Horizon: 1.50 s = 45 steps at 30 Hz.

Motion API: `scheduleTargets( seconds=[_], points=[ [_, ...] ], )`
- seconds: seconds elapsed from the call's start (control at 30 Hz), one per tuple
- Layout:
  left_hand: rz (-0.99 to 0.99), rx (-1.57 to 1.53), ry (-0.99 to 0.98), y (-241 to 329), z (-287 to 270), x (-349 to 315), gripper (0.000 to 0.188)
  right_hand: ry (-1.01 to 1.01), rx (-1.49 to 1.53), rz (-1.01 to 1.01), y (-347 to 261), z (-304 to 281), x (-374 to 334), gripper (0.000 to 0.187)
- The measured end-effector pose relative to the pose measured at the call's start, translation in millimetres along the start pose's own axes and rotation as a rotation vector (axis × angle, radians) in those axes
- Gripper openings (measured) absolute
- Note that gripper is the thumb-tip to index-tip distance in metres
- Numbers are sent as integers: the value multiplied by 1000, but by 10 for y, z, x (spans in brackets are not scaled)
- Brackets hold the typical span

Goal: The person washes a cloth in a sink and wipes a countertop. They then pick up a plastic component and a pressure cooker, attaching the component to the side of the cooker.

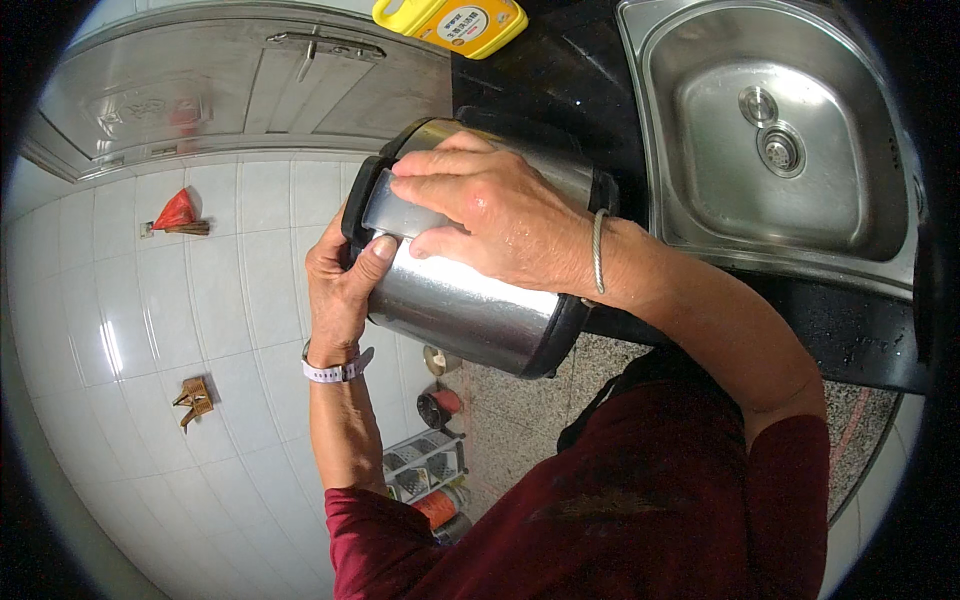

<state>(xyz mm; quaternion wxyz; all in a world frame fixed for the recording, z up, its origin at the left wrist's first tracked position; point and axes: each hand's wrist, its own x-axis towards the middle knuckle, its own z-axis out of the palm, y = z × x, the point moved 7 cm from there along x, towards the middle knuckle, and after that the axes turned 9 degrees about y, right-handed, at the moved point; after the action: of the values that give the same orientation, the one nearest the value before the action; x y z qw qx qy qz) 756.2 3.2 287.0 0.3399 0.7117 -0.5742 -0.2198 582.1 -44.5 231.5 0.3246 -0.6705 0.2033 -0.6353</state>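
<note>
A round stainless-steel pot body point(470, 300) with black plastic rims, like an electric cooker, is tipped on its side at the edge of the black counter. My left hand point(343, 280) grips its black left rim, the thumb pressed on the steel wall and the other fingers partly hidden behind. Across the steel side lies my right hand point(490, 205), its fingers and thumb around a small translucent plastic piece point(392, 213) beside that rim. Whether this piece is fixed to the pot cannot be seen. The inside of the pot is hidden.
To the right, a steel sink point(710, 190) is set in the black counter point(560, 75). A yellow plastic jug point(470, 25) stands at the back. On the left are white wall tiles point(240, 300) and a grey metal door point(220, 90). A rack point(425, 465) sits low near the speckled floor point(525, 415).
</note>
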Motion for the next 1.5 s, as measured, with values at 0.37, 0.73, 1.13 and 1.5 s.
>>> scheduleTargets(
  seconds=[0.37,0.73,1.13,1.5],
  points=[
    [29,-23,-20,34,34,3,58,76,40,-43,-55,-45,-27,44],
    [39,-43,8,-7,-4,5,59,41,-51,-88,-159,23,-12,45],
    [6,-21,57,19,-5,-5,62,34,-87,-89,-191,73,-16,41],
    [26,-30,29,-21,-15,2,59,63,-97,-43,-274,21,-70,39]
  ],
)
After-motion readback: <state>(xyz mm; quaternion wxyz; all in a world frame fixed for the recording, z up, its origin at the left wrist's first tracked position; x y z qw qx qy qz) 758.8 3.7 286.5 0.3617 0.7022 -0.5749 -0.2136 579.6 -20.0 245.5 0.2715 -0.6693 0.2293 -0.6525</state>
